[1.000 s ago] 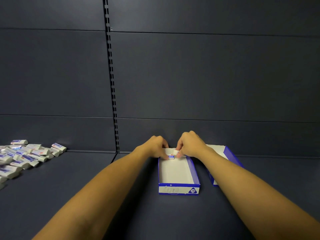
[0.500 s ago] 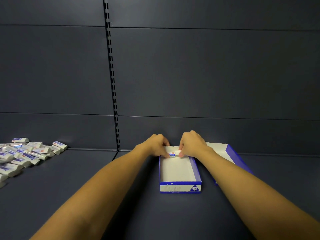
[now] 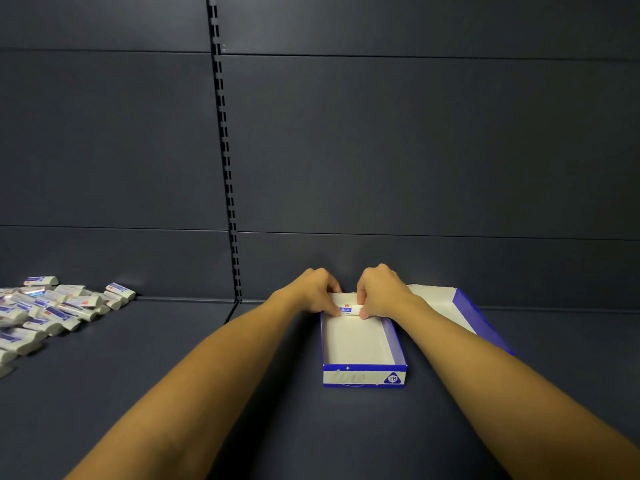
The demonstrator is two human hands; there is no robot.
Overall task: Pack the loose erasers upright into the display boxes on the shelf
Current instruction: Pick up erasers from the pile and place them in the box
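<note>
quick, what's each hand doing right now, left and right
Left hand: pinches the left end of the eraser at the far end of the display box.
Right hand: pinches the same eraser's right end.

Both hands, left (image 3: 313,292) and right (image 3: 381,291), crowd the far end of the box (image 3: 363,374) against the back wall (image 3: 415,150), around one eraser (image 3: 346,310). The rest of the box floor lies open. A second box (image 3: 464,306) sits just right. Bare shelf (image 3: 173,341) separates the box from the eraser pile (image 3: 52,310) far left.
</note>
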